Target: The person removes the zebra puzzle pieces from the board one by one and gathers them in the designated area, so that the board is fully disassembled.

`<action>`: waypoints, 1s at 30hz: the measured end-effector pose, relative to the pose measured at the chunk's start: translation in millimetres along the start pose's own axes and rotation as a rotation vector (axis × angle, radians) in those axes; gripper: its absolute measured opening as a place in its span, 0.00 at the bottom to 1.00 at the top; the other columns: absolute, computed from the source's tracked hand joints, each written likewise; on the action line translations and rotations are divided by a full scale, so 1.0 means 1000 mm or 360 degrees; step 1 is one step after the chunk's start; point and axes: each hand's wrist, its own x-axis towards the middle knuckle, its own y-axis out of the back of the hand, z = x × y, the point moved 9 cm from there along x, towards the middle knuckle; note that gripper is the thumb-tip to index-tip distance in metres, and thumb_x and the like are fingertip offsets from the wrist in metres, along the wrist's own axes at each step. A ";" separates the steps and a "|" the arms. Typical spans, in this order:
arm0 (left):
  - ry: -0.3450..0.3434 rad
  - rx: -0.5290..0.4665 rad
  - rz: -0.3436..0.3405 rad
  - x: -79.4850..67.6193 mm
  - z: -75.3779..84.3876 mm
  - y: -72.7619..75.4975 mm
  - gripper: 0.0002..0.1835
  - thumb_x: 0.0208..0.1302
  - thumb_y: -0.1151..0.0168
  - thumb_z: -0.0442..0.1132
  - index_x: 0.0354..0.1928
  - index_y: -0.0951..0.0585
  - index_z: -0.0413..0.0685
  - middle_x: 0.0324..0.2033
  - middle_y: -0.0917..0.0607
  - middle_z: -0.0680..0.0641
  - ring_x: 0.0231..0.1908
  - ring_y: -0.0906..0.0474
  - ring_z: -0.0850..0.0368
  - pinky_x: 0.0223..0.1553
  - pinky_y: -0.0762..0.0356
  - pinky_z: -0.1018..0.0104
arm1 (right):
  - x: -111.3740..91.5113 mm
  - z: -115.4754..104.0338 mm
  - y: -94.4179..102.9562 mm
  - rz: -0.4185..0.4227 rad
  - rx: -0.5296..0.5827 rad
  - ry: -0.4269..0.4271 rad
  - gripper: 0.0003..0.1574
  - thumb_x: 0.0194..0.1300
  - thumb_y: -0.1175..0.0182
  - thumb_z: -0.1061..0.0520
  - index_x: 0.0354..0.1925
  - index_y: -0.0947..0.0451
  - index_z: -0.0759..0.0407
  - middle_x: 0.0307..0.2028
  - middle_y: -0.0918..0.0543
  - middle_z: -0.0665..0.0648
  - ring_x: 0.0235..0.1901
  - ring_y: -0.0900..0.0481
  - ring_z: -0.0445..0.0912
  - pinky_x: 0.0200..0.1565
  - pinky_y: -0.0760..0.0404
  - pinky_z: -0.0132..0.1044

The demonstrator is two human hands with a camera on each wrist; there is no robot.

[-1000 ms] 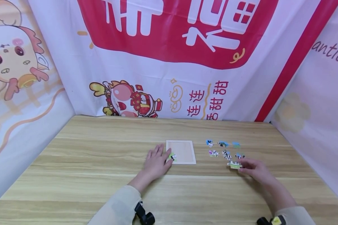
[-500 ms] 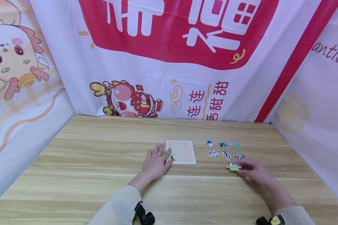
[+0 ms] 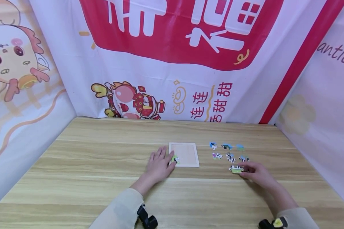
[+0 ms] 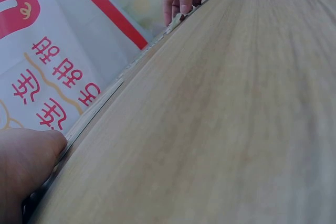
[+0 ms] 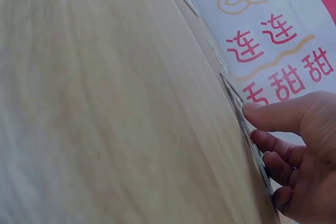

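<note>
A shallow square puzzle tray (image 3: 187, 152) with a pale rim lies mid-table. In its near left corner sits one green, black and white puzzle piece (image 3: 176, 160). My left hand (image 3: 158, 166) lies with spread, straight fingers at the tray's left side, its thumb over the rim beside that piece. To the right, my right hand (image 3: 258, 174) pinches a jigsaw piece (image 3: 235, 170) with a green lower half and black-and-white print by its right end. In the right wrist view the thumb (image 5: 273, 116) meets this thin piece (image 5: 231, 85), the other fingers curled below.
Several loose puzzle pieces (image 3: 230, 157) with blue, black and white print lie in two rows just beyond my right hand. Printed cloth (image 3: 172, 95) hangs along the table's far edge and both sides. The wood-grain table (image 3: 103, 152) stretches around the tray.
My right hand has drawn the pinched puzzle piece slightly left and toward me, away from the loose rows. The left hand and tray have stayed put.
</note>
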 end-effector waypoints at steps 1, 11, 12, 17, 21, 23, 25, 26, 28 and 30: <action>0.0003 0.0001 -0.0001 0.000 0.000 0.000 0.28 0.62 0.61 0.57 0.62 0.38 0.53 0.63 0.49 0.39 0.62 0.59 0.44 0.57 0.63 0.46 | 0.001 0.001 0.000 0.0005 -0.0003 0.0000 0.22 0.50 0.39 0.58 0.47 0.25 0.58 0.30 0.29 0.56 0.30 0.34 0.47 0.29 0.33 0.37; 0.0007 0.0006 0.0004 0.000 0.000 0.001 0.28 0.62 0.61 0.57 0.62 0.39 0.55 0.63 0.49 0.40 0.62 0.59 0.45 0.57 0.64 0.47 | 0.003 0.002 -0.002 0.0003 -0.0029 -0.0009 0.23 0.48 0.38 0.59 0.46 0.26 0.58 0.31 0.29 0.55 0.31 0.34 0.47 0.32 0.33 0.37; 0.0009 0.0004 0.0003 0.000 0.000 0.001 0.28 0.62 0.62 0.57 0.62 0.39 0.55 0.63 0.49 0.40 0.62 0.59 0.45 0.57 0.64 0.47 | 0.003 0.003 -0.002 0.0002 -0.0025 -0.0012 0.23 0.48 0.38 0.59 0.46 0.26 0.58 0.31 0.29 0.55 0.31 0.34 0.47 0.32 0.34 0.37; 0.0015 -0.0005 -0.0004 0.000 -0.001 0.000 0.29 0.62 0.62 0.58 0.62 0.40 0.55 0.63 0.50 0.41 0.62 0.60 0.45 0.57 0.64 0.47 | 0.004 0.004 -0.002 -0.0004 -0.0013 -0.0008 0.23 0.48 0.38 0.58 0.46 0.26 0.58 0.31 0.30 0.56 0.31 0.34 0.47 0.32 0.34 0.37; 0.0010 -0.0003 -0.0008 0.000 -0.001 0.000 0.29 0.62 0.62 0.58 0.62 0.39 0.55 0.63 0.50 0.40 0.62 0.60 0.45 0.57 0.64 0.47 | 0.003 0.004 -0.001 -0.0007 0.0006 -0.0002 0.24 0.48 0.38 0.57 0.47 0.26 0.59 0.32 0.30 0.56 0.31 0.34 0.47 0.32 0.33 0.37; 0.0006 -0.0004 -0.0007 -0.001 -0.001 -0.001 0.29 0.62 0.62 0.58 0.62 0.39 0.55 0.63 0.50 0.40 0.62 0.60 0.45 0.57 0.64 0.47 | 0.002 0.004 -0.002 -0.0017 0.0032 0.0001 0.25 0.49 0.38 0.56 0.47 0.27 0.59 0.32 0.29 0.56 0.32 0.34 0.48 0.33 0.33 0.38; 0.0005 -0.0002 -0.0007 0.000 -0.001 -0.002 0.28 0.62 0.62 0.58 0.62 0.39 0.55 0.63 0.50 0.40 0.62 0.60 0.45 0.57 0.64 0.47 | 0.001 0.006 -0.001 -0.0025 0.0060 -0.0013 0.25 0.49 0.38 0.55 0.48 0.27 0.59 0.33 0.29 0.56 0.33 0.34 0.48 0.33 0.33 0.38; 0.0003 0.0000 -0.0005 -0.001 0.000 -0.001 0.28 0.62 0.62 0.58 0.62 0.39 0.54 0.63 0.50 0.40 0.62 0.60 0.45 0.57 0.64 0.47 | 0.001 0.007 -0.001 -0.0032 0.0079 -0.0024 0.26 0.49 0.38 0.55 0.48 0.27 0.59 0.33 0.29 0.56 0.33 0.33 0.48 0.34 0.33 0.38; 0.0002 -0.0003 -0.0005 -0.001 0.000 -0.002 0.28 0.62 0.61 0.58 0.62 0.39 0.54 0.63 0.49 0.40 0.62 0.60 0.45 0.57 0.63 0.47 | 0.000 0.009 0.000 -0.0041 0.0111 -0.0041 0.26 0.49 0.38 0.55 0.49 0.28 0.59 0.33 0.28 0.57 0.34 0.33 0.49 0.34 0.32 0.38; 0.0002 -0.0002 -0.0006 -0.001 0.000 -0.002 0.28 0.62 0.61 0.57 0.62 0.39 0.54 0.63 0.49 0.40 0.62 0.60 0.45 0.57 0.63 0.47 | 0.000 0.011 0.002 -0.0039 0.0130 -0.0066 0.27 0.49 0.38 0.55 0.50 0.28 0.58 0.33 0.27 0.57 0.34 0.32 0.49 0.34 0.31 0.38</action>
